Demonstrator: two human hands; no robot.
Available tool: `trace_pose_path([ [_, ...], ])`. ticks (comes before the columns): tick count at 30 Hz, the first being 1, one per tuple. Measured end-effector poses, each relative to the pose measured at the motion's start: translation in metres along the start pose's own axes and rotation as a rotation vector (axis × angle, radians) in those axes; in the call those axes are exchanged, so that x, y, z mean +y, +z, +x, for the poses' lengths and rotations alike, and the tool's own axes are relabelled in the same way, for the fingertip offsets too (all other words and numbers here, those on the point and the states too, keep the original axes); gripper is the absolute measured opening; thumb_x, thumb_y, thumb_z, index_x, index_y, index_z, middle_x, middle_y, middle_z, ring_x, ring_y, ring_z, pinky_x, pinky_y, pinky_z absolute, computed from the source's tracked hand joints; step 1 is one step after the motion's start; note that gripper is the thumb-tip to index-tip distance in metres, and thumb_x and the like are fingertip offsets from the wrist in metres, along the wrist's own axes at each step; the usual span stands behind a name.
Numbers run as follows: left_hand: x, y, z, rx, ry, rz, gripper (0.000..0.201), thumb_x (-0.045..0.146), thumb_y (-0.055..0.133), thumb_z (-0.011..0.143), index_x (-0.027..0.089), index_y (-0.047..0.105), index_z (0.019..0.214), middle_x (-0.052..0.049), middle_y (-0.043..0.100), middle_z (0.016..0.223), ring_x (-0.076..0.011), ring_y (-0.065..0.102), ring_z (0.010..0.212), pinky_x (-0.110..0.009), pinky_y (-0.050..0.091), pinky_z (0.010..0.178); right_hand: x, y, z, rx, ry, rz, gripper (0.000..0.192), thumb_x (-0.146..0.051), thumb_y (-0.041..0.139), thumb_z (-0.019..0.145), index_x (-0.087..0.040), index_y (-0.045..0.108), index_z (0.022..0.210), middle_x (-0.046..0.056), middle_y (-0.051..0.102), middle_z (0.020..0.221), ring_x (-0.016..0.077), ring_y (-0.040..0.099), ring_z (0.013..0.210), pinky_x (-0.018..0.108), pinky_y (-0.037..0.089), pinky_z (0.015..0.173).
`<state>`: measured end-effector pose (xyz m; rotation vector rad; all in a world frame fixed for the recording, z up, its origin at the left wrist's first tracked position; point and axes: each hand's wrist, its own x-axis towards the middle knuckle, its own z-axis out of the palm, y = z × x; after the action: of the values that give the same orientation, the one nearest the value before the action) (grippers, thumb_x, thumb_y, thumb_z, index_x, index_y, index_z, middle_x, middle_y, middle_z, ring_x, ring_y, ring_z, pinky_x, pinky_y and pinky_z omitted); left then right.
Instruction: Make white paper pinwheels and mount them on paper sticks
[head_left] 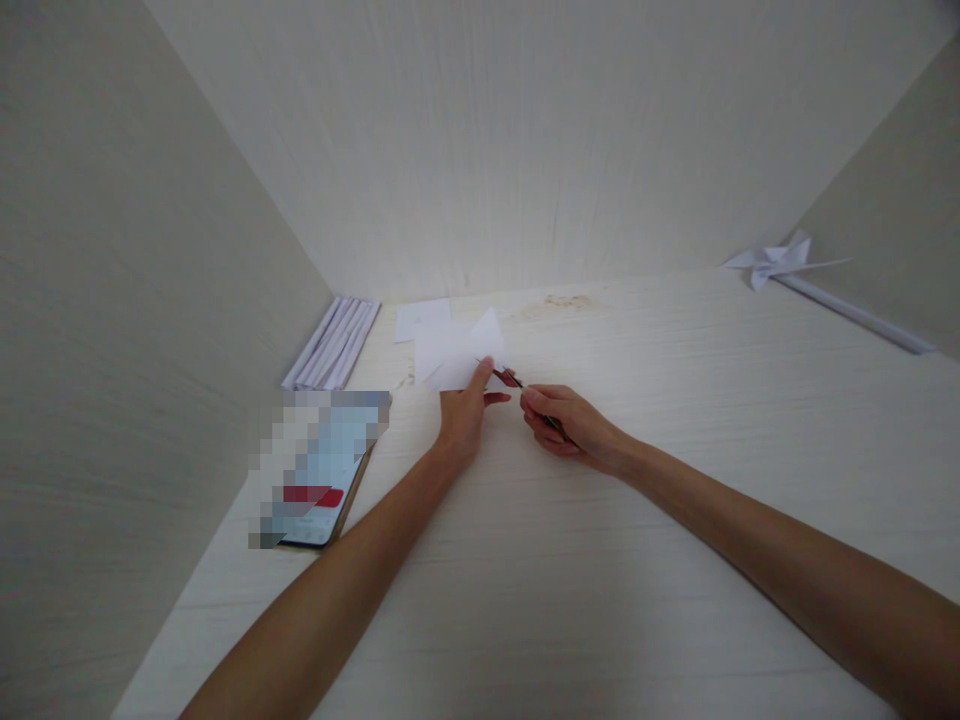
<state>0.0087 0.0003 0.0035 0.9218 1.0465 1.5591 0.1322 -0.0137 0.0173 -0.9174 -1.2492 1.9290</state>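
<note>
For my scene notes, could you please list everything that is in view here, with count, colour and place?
paper sheet: one, white, held up at the back of the desk by the left hand.
flat paper: one, white, lying behind the held sheet.
scissors: one pair, dark with red on it, in the right hand, blades at the sheet's edge.
rolled paper sticks: a bundle, white, by the left wall.
phone: one, screen lit, left side of the desk.
paper pinwheel: one, white, on a white stick, far right.
desk: one, pale wood grain.
left hand: pinching the sheet.
right hand: gripping the scissors.
</note>
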Motion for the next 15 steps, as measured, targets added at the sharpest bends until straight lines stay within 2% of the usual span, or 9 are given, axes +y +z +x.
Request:
trace_pose_path([
  [11, 0.0011, 0.0008, -0.0006, 0.022, -0.004, -0.008, 0.014, 0.028, 0.056, 0.066, 0.016, 0.055, 0.072, 0.001, 0.059, 0.063, -0.0101, 0.056, 0.053, -0.019, 0.042, 0.043, 0.0002, -0.0017, -0.0002, -0.001, -0.002, -0.007, 0.030, -0.029, 0.044, 0.079, -0.017, 0.038, 0.052, -0.010, 0.030, 0.031, 0.0010, 0.018, 0.023, 0.013, 0.011, 0.024],
  [15, 0.0019, 0.0002, 0.0012, 0.085, -0.010, -0.032, 0.014, 0.030, 0.055, 0.067, 0.015, 0.055, 0.067, 0.000, 0.059, 0.061, -0.0099, 0.057, 0.055, -0.018, 0.041, 0.044, 0.0021, -0.0021, 0.0005, -0.002, 0.007, -0.044, 0.031, -0.030, 0.046, 0.077, -0.017, 0.037, 0.050, -0.010, 0.031, 0.030, 0.0011, 0.019, 0.023, 0.013, 0.011, 0.024],
])
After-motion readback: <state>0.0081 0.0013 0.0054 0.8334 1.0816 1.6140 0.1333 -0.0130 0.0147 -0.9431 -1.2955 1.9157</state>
